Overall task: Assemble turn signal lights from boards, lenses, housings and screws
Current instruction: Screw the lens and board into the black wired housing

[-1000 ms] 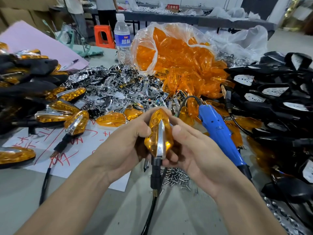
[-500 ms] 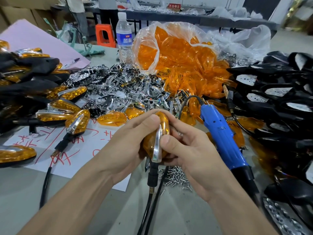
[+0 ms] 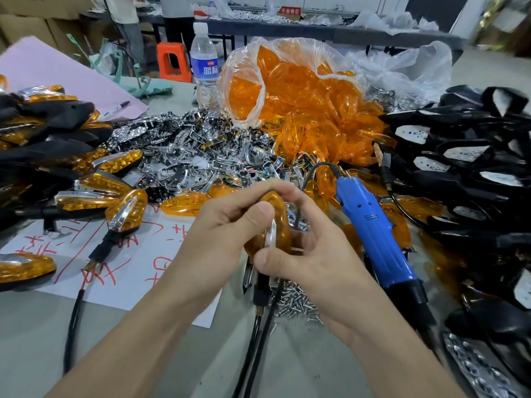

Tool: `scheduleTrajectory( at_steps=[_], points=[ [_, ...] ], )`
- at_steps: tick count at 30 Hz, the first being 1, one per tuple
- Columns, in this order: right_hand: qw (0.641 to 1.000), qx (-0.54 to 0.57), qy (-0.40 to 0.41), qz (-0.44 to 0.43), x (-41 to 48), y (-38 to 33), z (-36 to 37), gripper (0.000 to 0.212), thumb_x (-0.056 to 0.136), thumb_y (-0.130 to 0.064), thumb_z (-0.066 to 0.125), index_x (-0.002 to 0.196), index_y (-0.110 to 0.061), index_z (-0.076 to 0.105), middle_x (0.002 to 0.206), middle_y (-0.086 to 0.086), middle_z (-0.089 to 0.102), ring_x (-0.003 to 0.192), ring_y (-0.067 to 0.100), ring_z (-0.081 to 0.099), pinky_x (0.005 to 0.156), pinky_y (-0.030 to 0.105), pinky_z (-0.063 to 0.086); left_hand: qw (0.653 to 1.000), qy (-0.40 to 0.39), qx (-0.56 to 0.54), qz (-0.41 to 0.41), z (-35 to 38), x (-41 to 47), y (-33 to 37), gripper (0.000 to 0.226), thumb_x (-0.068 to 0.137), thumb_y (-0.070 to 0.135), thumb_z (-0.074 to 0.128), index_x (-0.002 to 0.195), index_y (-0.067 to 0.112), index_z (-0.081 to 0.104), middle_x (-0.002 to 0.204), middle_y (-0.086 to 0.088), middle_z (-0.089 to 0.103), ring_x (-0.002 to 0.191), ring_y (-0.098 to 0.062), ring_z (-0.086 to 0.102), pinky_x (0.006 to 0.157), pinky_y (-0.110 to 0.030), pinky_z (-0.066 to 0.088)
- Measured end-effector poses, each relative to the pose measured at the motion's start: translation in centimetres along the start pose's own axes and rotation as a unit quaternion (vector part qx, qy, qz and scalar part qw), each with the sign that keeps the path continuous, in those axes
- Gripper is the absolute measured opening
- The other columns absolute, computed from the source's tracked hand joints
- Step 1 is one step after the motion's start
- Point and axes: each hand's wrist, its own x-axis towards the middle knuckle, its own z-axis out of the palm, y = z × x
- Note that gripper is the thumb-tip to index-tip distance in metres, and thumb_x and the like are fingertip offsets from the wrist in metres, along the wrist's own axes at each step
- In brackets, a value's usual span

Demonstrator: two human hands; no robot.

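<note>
Amber-lensed turn signal light with a chrome centre strip point(image 3: 280, 225) stands upright above the grey tabletop point(image 3: 28, 334), gripped between both hands at mid-frame, its black stalk and cable point(image 3: 258, 297) hanging below. Compared with a second ago, the left hand point(image 3: 230, 234) now wraps further over the lens, thumb laid across its face. The right hand point(image 3: 321, 259) presses its thumb at the strip's lower end, fingers curled behind. The lens is seemingly being seated on its housing, with screwing likely next.

The blue electric screwdriver point(image 3: 370, 225) lies just beside the right hand, and loose silver screws point(image 3: 296, 303) heap beneath. Chrome boards point(image 3: 201, 156), a clear bag of orange lenses point(image 3: 301, 90), black housings point(image 3: 459, 168) and finished lights point(image 3: 100, 191) crowd three sides. Open room remains only on the bare tabletop toward the person; its near edge is out of view.
</note>
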Motion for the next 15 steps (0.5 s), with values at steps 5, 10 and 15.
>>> scheduleTrajectory(
  at_steps=[5,10,15],
  points=[
    [0.985,-0.118,0.107,-0.060,-0.5,-0.1,0.7,0.044,0.061,-0.033,0.090,0.102,-0.042,0.077,0.087,0.000,0.080,0.086,0.036,0.075,0.078,0.055,0.063,1.000,0.010,0.014,0.024,-0.4,0.4,-0.4,0.034,0.094,0.030,0.056,0.120,0.024,0.076,0.124,-0.003,0.074,0.117,-0.028,0.068,0.106,-0.057,0.049],
    [0.964,-0.169,0.155,-0.134,-1.1,-0.3,1.4,0.050,0.058,-0.037,0.089,0.088,-0.071,0.066,0.094,-0.011,0.077,0.083,0.021,0.075,0.074,0.040,0.064,0.995,-0.033,-0.091,0.025,-1.2,0.9,-0.1,0.024,0.084,0.026,0.071,0.102,0.017,0.083,0.109,-0.006,0.078,0.098,-0.018,0.073,0.084,-0.031,0.060],
    [0.959,-0.183,0.156,-0.152,-1.2,0.4,2.1,0.056,0.058,-0.036,0.090,0.087,-0.075,0.062,0.099,-0.014,0.074,0.078,0.018,0.073,0.069,0.034,0.063,0.992,-0.038,-0.116,0.020,-1.8,0.6,-0.3,0.023,0.078,0.030,0.068,0.093,0.023,0.084,0.103,-0.004,0.080,0.097,-0.016,0.072,0.085,-0.028,0.058]
  ],
)
